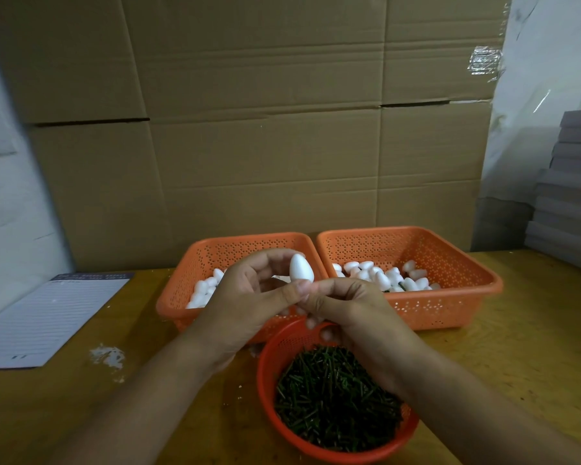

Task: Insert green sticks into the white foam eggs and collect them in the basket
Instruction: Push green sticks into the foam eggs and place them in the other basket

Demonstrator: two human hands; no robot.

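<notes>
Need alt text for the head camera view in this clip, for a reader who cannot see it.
Two hands meet above the table: the left hand holds a white foam egg upright while the right hand pinches at its base. Below sits a round red basket of green sticks; behind, two orange baskets hold more eggs.

square orange baskets (463, 298): 2 | round red basket (269, 370): 1 | lined pad (51, 322): 1 | hands (245, 293): 2
</notes>
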